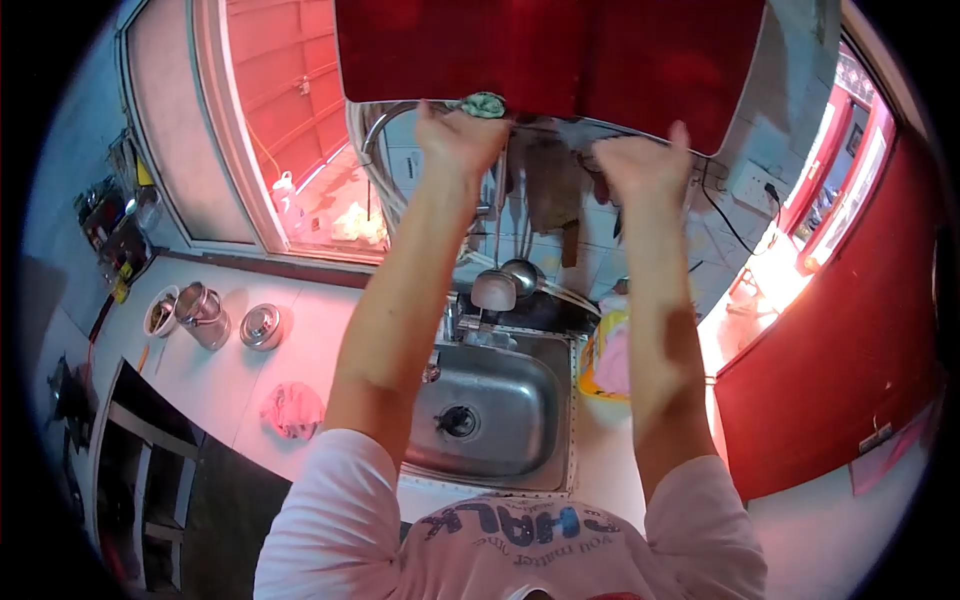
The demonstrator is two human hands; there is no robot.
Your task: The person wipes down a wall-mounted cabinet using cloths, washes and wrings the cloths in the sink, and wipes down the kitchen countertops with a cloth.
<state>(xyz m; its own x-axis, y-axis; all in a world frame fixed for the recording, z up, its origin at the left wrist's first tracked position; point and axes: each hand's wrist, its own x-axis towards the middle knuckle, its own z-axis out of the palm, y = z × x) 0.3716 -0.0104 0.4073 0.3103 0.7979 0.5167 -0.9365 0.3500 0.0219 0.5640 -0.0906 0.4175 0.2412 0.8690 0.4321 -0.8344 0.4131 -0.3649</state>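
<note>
Both my arms reach up to the lower edge of a red wall cabinet [460, 50]. My left hand [462, 142] is at the edge's left part, thumb apart, with a crumpled green cloth [484, 105] held at its fingers against the cabinet. Below the right half of the cabinet, my right hand [640, 165] is raised with its thumb up and fingers stretched inward; I see nothing in it. Its fingertips are partly blurred. Between my forearms, a ladle [522, 276] and a spatula [494, 290] hang on the tiled wall.
Below me is a steel sink [540, 400] with a faucet [450, 318]. On the left counter [235, 380] stand a steel jug [203, 315], a lidded tin [262, 327], a small bowl [161, 312] and a pink cloth [292, 410]. A yellow basket [603, 370] is right of the sink.
</note>
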